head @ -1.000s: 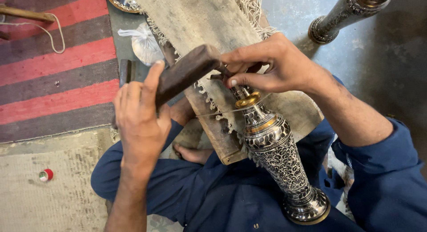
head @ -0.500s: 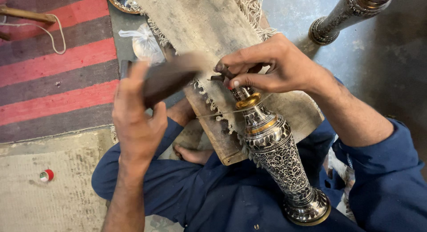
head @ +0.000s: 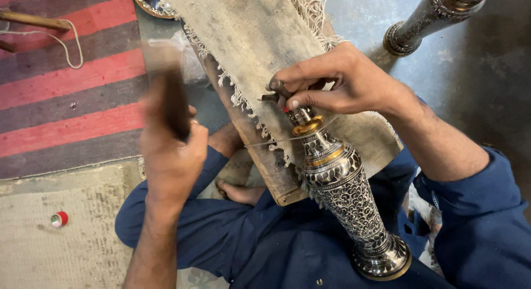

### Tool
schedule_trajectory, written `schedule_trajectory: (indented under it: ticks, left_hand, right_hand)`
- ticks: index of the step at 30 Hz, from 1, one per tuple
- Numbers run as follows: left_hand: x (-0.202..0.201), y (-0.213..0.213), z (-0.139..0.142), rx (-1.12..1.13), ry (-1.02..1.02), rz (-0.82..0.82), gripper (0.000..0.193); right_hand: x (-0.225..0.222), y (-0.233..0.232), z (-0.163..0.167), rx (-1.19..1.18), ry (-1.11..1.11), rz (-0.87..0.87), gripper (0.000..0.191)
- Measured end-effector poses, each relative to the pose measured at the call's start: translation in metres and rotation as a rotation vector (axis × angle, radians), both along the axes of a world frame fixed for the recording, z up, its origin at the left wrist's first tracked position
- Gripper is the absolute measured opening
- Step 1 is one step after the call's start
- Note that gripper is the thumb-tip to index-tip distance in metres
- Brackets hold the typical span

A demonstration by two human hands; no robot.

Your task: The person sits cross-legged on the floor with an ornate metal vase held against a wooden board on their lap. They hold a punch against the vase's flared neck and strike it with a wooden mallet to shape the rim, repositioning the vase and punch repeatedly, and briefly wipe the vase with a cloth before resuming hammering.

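Lying across the person's lap, an engraved metal vase (head: 343, 195) rests its neck on a cloth-covered plank (head: 260, 150). Right hand (head: 337, 81): fingers pinched around a small tool (head: 276, 92) at the vase mouth. Left hand (head: 171, 150): fingers wrapped around a dark wooden block (head: 171, 101), raised and motion-blurred, well apart from the vase. Second vase (head: 437, 15) on the floor beyond.

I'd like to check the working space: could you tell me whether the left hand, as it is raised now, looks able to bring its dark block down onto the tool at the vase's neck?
Probably yes. The left hand holds the dark block raised beside the tool, with nothing between; the right hand pinches that tool at the vase neck, close by.
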State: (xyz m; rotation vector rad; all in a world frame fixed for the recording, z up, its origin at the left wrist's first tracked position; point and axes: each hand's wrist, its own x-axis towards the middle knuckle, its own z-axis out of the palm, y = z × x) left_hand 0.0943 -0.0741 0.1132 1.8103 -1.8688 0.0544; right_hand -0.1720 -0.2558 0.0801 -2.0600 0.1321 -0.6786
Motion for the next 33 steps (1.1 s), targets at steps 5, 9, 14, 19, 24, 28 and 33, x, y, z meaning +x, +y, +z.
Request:
schedule_trajectory:
  ticks: [5, 9, 14, 19, 24, 28, 33]
  left_hand:
    - [0.002, -0.002, 0.002, -0.022, 0.054, -0.006, 0.08]
    - [0.001, -0.002, 0.003, -0.026, 0.017, 0.026, 0.078]
    - [-0.006, -0.004, 0.002, 0.019, 0.117, -0.008, 0.075]
    - [-0.008, 0.002, -0.002, -0.021, 0.196, -0.022, 0.081]
    - [-0.017, 0.009, -0.018, 0.01, 0.592, 0.147, 0.07]
    - [-0.012, 0.013, -0.022, -0.11, 0.087, 0.0, 0.082]
    - [-0.012, 0.017, -0.022, -0.091, 0.58, 0.146, 0.08]
  right_hand:
    - [-0.001, 0.0, -0.001, 0.058, -0.015, 0.02, 0.038]
    - [-0.002, 0.001, -0.002, 0.077, -0.004, 0.024, 0.038]
    - [0.001, 0.0, -0.002, 0.047, -0.02, 0.032, 0.039]
    - [0.002, 0.01, 0.003, 0.019, -0.03, -0.064, 0.038]
    - [0.003, 0.013, 0.013, -0.048, 0.018, -0.089, 0.037]
    - [0.007, 0.011, 0.021, -0.128, 0.037, -0.068, 0.038]
    - [0.014, 0.01, 0.024, -0.067, 0.118, -0.021, 0.037]
